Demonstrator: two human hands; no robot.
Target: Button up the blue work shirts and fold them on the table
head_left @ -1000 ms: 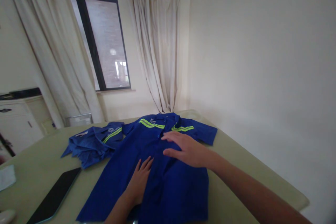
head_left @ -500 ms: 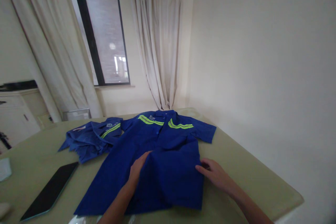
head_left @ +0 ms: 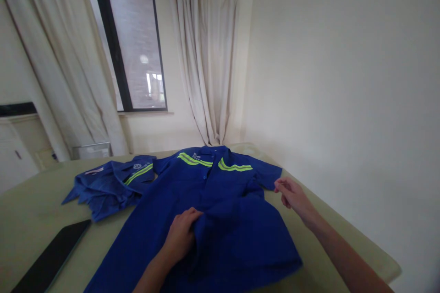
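A dark blue short-sleeved work shirt (head_left: 237,233) with yellow-green reflective stripes lies front up, its collar at the far end. My left hand (head_left: 182,233) is closed on the shirt's front edge near the middle, where the cloth is bunched and slightly raised. At the right sleeve's hem, my right hand (head_left: 292,197) has its fingers pinched together. Whether they grip the sleeve or something thin like a thread, I cannot make out. The shirt's lower right corner spreads out below that hand.
A crumpled second blue garment (head_left: 110,185) with a similar stripe lies to the left. Nearer me is a flat black slab-like object (head_left: 51,256). All rest on a pale green covered table (head_left: 343,233), whose right side runs along a white wall (head_left: 343,78). Curtains (head_left: 209,55) hang behind.
My right hand has left the shirt's right side edge and moved up and right to the sleeve. The lower right panel has dropped outward. My left hand has curled around the front edge.
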